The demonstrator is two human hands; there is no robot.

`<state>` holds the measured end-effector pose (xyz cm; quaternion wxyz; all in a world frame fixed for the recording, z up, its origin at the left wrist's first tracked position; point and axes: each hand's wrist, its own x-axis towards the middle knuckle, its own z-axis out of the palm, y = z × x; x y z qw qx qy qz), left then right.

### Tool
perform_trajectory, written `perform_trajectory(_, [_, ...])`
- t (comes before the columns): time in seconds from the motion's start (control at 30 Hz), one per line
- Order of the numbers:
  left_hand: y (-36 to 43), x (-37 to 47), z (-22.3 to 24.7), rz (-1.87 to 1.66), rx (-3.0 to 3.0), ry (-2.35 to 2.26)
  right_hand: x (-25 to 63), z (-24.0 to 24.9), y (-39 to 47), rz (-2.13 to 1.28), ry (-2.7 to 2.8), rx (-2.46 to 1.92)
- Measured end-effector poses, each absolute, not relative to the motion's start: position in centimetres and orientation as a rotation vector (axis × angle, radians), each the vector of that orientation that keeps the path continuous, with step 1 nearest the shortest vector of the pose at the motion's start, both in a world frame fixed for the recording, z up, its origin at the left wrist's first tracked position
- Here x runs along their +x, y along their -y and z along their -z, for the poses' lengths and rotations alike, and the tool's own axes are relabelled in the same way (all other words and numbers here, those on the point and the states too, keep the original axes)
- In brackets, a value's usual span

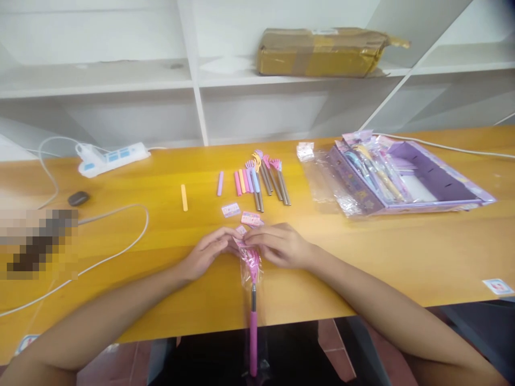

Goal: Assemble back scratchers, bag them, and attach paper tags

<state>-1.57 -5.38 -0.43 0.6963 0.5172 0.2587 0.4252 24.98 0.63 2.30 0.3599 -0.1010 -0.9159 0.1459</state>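
Note:
A pink back scratcher (253, 335) with a hand-shaped head and a metal shaft lies inside a clear plastic sleeve, its handle reaching past the table's front edge. My left hand (211, 250) pinches the left side of the sleeve's top, where a pink card (240, 242) shows. From the right, my right hand (281, 245) has its fingers closed on the same top end. Just beyond my hands lie small printed cards (250, 218). Farther back are several scratcher heads on metal shafts (285, 187) and loose coloured handles (237, 183).
A purple box (438, 205) with bagged scratchers stands at the right, clear sleeves (322, 177) beside it. A power strip (115, 160), white cable (120, 249) and black object (78, 199) are at the left. A taped carton (317, 56) rests on the shelf.

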Motion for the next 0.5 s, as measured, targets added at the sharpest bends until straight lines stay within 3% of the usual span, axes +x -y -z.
perform_trajectory(0.5, [5.07,-1.63,0.27,-0.985,1.198,-0.634,25.19,-2.46,-0.47,-0.296,2.370,-0.239])
